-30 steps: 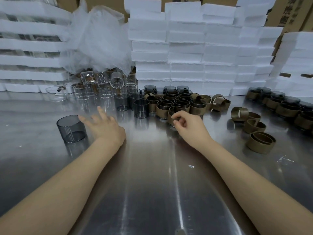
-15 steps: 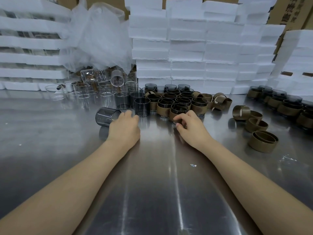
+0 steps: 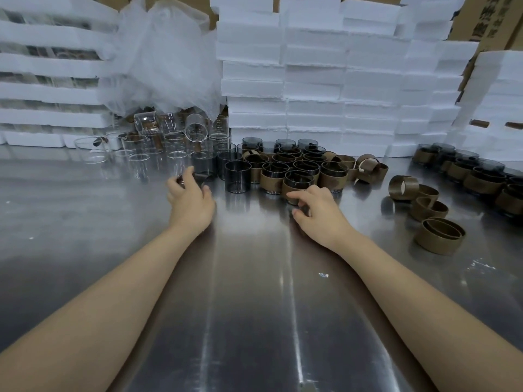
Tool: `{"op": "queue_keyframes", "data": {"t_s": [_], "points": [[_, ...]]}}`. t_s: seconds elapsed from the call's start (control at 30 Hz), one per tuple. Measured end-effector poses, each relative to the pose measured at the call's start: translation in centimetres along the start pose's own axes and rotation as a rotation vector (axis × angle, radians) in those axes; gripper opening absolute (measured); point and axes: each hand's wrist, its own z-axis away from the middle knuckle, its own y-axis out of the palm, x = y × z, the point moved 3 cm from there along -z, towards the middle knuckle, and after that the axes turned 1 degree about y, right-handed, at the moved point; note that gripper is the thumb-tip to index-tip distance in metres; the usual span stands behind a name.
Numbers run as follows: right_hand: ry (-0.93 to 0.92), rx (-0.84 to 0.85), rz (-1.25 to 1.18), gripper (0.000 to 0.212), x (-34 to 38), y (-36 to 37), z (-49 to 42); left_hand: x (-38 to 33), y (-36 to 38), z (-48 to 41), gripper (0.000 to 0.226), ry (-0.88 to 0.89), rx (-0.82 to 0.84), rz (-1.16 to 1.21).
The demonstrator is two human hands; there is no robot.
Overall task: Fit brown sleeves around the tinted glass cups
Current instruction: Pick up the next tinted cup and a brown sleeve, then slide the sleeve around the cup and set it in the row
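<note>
Your left hand [image 3: 191, 202] grips a bare tinted cup [image 3: 201, 176], your right hand [image 3: 318, 213] a sleeved cup [image 3: 298, 179]; set both down gently.

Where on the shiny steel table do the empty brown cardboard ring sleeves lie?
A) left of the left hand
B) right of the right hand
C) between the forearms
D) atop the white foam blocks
B: the empty brown cardboard ring sleeves lie right of the right hand.

Bare left forearm [image 3: 119, 290], bare right forearm [image 3: 407, 290]
</note>
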Motion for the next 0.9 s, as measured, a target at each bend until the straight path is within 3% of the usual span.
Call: {"op": "queue_keyframes", "data": {"t_s": [0.17,0.27,0.37,0.5,0.63,0.9], "points": [[0.102,0.077,-0.032,0.053,-1.0,0.5,-0.3,-2.2,1.9,1.8,0.053,0.292,0.286,-0.017],[0.04,0.137,-0.045,0.063,-0.4,0.5,-0.4,-3.7,2.8,3.5,0.052,0.375,0.392,0.178],[-0.117,0.16,-0.261,0.063,0.6,0.5,-0.1,-4.5,3.4,4.4,0.042,0.262,0.488,0.492],[-0.128,0.108,-0.414,0.084,1.5,0.2,0.5,-4.8,3.5,4.6,0.022,0.14,0.569,0.7],[-0.172,0.047,-0.5,0.068,2.2,-0.3,0.9,-4.9,3.2,4.7,0.024,0.08,0.609,0.766],[-0.202,0.026,-0.509,0.069,2.1,-0.2,0.7,-4.8,3.2,4.4,0.029,-0.004,0.605,0.809]]}}
